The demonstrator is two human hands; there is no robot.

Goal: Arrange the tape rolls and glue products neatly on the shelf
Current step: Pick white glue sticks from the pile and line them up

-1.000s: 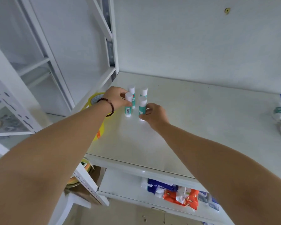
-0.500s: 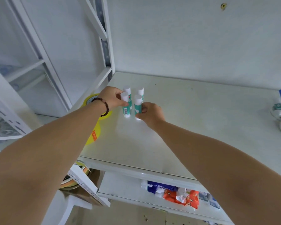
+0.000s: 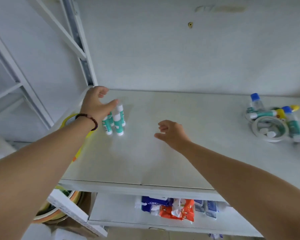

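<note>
From the head camera, a cluster of upright glue sticks (image 3: 115, 121) stands near the back left corner of the shelf (image 3: 145, 161). The left hand (image 3: 95, 103) hovers over them, fingers spread and holding nothing. The right hand (image 3: 171, 134) hangs above the shelf's middle, loosely spread and empty. At the left edge sits a yellow tape roll (image 3: 68, 119). At the right edge, a white tape roll (image 3: 269, 130) lies among glue bottles (image 3: 256, 103).

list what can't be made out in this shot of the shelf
- Yellow tape roll, head view: mostly hidden behind the left forearm.
- Glue sticks: rear ones covered by the left hand; label print too small.
- Glue pile at right: motion-blurred, count unclear.
</note>
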